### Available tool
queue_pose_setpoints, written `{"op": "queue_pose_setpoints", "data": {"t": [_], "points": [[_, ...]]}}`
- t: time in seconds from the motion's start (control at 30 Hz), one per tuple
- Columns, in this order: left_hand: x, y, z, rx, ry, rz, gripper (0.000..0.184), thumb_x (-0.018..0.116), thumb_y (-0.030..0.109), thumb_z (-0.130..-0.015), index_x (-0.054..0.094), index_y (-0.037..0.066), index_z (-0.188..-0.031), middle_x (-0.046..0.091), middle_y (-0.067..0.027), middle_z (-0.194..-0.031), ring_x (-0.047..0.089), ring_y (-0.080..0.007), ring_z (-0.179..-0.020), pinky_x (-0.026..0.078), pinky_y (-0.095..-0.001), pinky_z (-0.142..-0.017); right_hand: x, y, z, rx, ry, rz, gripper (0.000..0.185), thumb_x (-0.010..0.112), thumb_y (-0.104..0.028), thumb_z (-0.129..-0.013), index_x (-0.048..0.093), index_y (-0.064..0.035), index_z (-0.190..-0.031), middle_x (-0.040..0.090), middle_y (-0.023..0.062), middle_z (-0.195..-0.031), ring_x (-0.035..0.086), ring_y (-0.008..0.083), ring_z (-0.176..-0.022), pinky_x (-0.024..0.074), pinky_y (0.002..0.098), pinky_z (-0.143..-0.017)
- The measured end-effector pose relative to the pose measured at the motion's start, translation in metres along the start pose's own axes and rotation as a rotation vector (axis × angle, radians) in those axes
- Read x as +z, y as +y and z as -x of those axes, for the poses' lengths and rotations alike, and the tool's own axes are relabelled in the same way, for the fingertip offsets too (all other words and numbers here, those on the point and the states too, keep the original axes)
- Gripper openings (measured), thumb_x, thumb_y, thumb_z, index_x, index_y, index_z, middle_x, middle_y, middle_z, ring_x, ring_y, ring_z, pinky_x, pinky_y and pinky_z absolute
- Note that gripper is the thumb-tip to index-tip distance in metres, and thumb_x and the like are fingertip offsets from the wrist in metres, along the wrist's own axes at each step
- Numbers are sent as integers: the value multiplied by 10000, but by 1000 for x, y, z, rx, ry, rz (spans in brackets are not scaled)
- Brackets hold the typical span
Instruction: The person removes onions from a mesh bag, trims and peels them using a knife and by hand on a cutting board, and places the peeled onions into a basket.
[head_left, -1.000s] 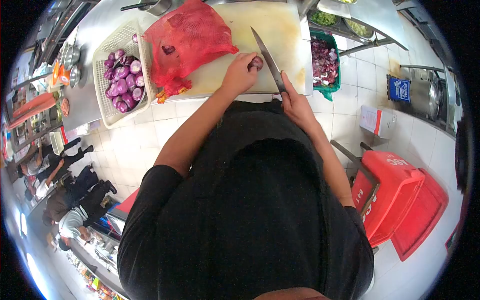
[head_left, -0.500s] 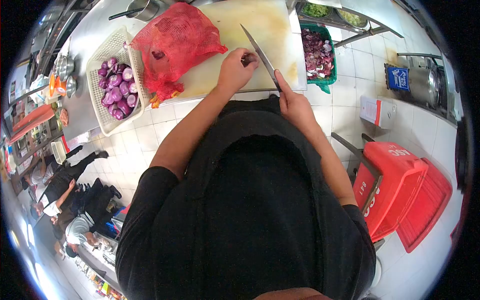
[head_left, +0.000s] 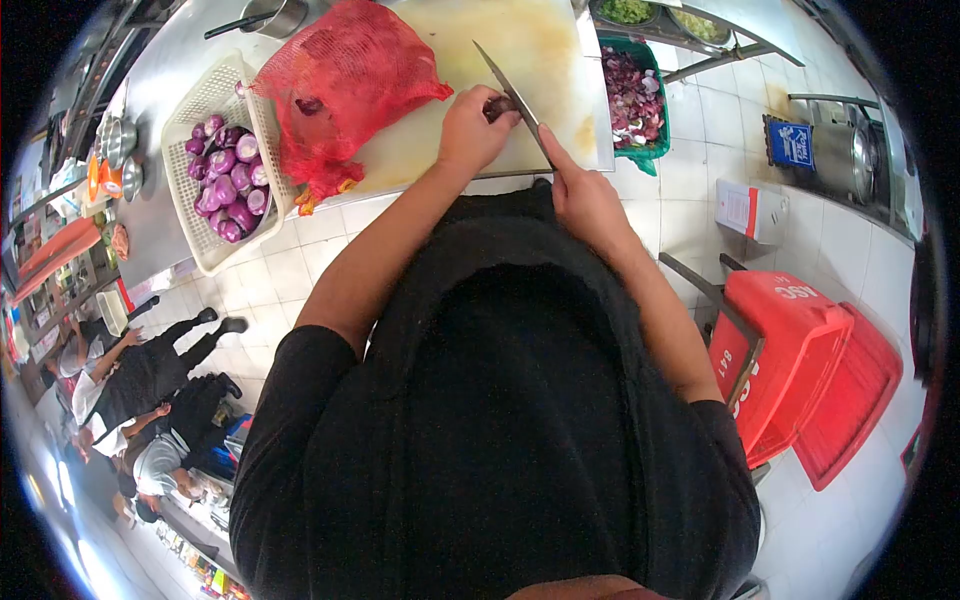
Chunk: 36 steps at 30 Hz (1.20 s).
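My right hand (head_left: pixel 584 192) is closed round the handle of a long kitchen knife (head_left: pixel 503 82), its blade slanting up and to the left. In my left hand (head_left: pixel 474 131) is a dark red onion (head_left: pixel 497 108), mostly covered by the curled fingers. The blade lies close beside the onion; whether they touch I cannot tell. Both hands are over the near part of a stained white cutting board (head_left: pixel 540 38). Left of them, on the board, rests a red mesh sack (head_left: pixel 350 85) with contents blurred by the net.
Peeled purple onions lie in a white plastic basket (head_left: pixel 182 170) at the left. A green-lined bin (head_left: pixel 661 140) of onion skins stands beyond the board's right edge. Farther right is a red bin (head_left: pixel 785 340) with its lid. Several people (head_left: pixel 150 380) work at the lower left.
The knife and my right hand have shifted slightly left and up, bringing the blade nearer the onion. My left hand has turned slightly, showing more of the onion. People in the background have moved.
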<state>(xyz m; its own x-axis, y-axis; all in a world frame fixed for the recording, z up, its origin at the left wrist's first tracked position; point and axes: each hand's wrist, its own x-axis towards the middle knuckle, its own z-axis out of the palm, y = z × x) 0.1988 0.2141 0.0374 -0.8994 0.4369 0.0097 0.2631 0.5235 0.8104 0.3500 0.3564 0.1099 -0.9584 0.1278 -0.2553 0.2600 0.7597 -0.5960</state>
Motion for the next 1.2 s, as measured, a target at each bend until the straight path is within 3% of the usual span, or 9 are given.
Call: {"op": "queue_pose_setpoints", "data": {"t": [0.27,0.5,0.53,0.63,0.73,0.83,0.93,1.03,1.2], "points": [[1,-1,0,20,3,-18,293,800,179,-728,665,30,-940,652,-167,-896,633,-323,-836,513,-409,-776,5,3,-27,-5,-1,60,708,511,-92,-889,287,-265,-1538,667,267,-787,659,445,-727,524,551,-696],[2,-10,5,-6,19,157,302,795,213,-759,667,31,-963,657,-150,-905,646,-274,-881,523,-372,-792,37,26,-53,6,37,-20,665,484,-141,-912,290,-276,-1534,670,280,-819,657,463,-752,524,559,-723],[-3,-14,6,-37,-21,152,305,775,215,-789,662,31,-1004,655,-158,-1030,647,-260,-938,526,-359,-812,37,26,-51,6,42,-38,662,481,-146,-914,289,-273,-1535,671,281,-826,657,465,-757,523,561,-726],[-12,-16,17,11,77,3,308,743,181,-810,649,40,-1067,616,-168,-1147,641,-288,-969,528,-368,-829,34,28,-51,12,42,-77,655,481,-153,-916,296,-268,-1534,670,289,-843,655,472,-765,521,565,-732],[-17,-20,16,544,84,-310,326,717,143,-818,635,53,-1120,578,-170,-1180,630,-316,-969,530,-377,-834,37,33,-53,-7,47,-114,649,487,-157,-914,317,-279,-1528,663,301,-845,655,474,-762,520,569,-737],[-22,-7,21,571,-20,-276,343,718,119,-802,639,68,-1132,618,-169,-1099,584,-372,-1059,482,-418,-944,34,35,-53,-38,75,-109,655,495,-123,-911,327,-263,-1528,649,307,-809,645,472,-731,514,557,-718],[-23,-9,17,285,-29,-119,290,726,134,-817,658,61,-1090,638,-164,-1061,617,-333,-1011,498,-408,-915,38,38,-55,-41,95,-118,658,498,-108,-910,330,-256,-1529,643,308,-792,638,472,-712,509,554,-704],[-19,-14,11,136,16,-55,294,739,170,-830,651,19,-1067,674,-141,-950,677,-252,-823,543,-363,-768,39,38,-53,-8,109,-118,661,500,-112,-910,323,-254,-1531,644,305,-789,636,473,-705,506,559,-696],[-4,-30,5,-22,11,148,306,727,221,-861,649,-3,-1055,693,-151,-882,676,-227,-801,536,-352,-736,26,30,-44,48,106,-39,669,497,-115,-911,307,-255,-1536,647,296,-772,634,475,-695,505,565,-689]]}}
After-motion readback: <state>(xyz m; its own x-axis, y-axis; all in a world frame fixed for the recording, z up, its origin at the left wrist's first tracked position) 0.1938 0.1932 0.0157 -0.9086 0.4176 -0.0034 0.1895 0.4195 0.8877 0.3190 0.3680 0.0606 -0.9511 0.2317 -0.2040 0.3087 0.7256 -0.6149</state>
